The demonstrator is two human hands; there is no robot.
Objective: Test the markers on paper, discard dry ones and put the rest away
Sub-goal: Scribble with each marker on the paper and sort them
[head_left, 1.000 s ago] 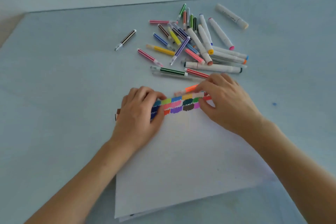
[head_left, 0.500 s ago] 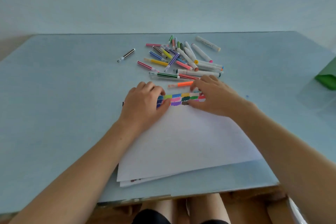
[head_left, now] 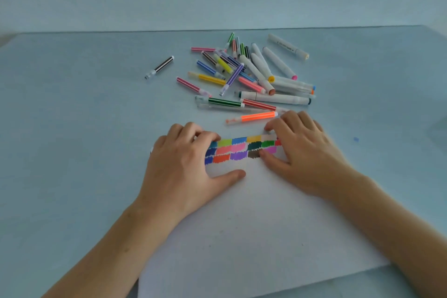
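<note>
One head-worn camera looks forward and down over the bench [head_left: 72, 128], close above both forearms, facing the far wall; the paper's [head_left: 266, 225] near edge runs off frame.

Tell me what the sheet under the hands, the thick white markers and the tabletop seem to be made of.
Sheet: paper, matte white; it lies flat and has taken the ink swatches.
Thick white markers: probably plastic, smooth and slightly glossy, with coloured end caps.
Tabletop: unclear; a smooth pale blue surface with a soft sheen, perhaps laminate or a painted board.
</note>
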